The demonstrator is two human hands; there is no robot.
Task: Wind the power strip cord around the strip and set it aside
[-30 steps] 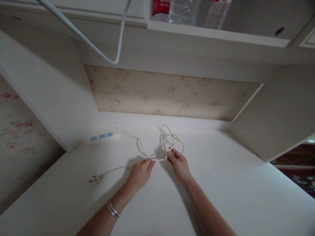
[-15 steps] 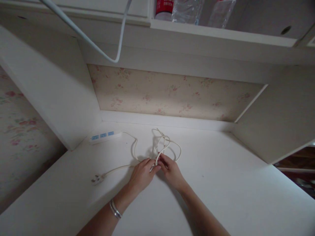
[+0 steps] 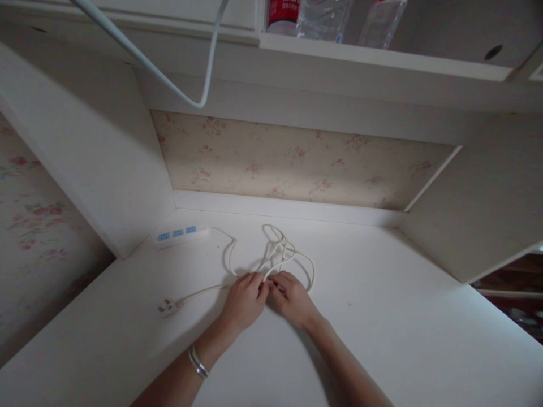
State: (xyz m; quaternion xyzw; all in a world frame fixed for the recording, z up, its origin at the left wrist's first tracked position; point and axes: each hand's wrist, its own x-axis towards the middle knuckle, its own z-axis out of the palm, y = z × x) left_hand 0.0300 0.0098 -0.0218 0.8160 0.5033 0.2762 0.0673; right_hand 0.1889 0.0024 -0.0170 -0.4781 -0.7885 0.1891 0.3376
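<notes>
A cream-white power cord point(image 3: 283, 262) lies in loose loops on the white desktop, beyond my fingers. My left hand point(image 3: 246, 297) is closed on the gathered cord, thumb and fingertips pinching it. Right beside it, my right hand point(image 3: 291, 297) has its fingers curled on the same cord; their tips are partly hidden. One stretch of cord runs left to a white plug point(image 3: 168, 307) with its prongs facing up. Another leads back to a white power strip point(image 3: 182, 236) with blue socket faces.
Side panels point(image 3: 458, 203) and a floral-papered back wall point(image 3: 275, 164) enclose the desktop point(image 3: 382, 339). An overhead shelf point(image 3: 382, 62) holds a red container point(image 3: 283, 16) and clear plastic bottles point(image 3: 322, 20). A light-blue cable point(image 3: 169, 85) hangs at upper left.
The cord loops have dropped lower and spread out a little. My right hand has drawn slightly nearer to me, its fingers curling in more. The plug and power strip stay put.
</notes>
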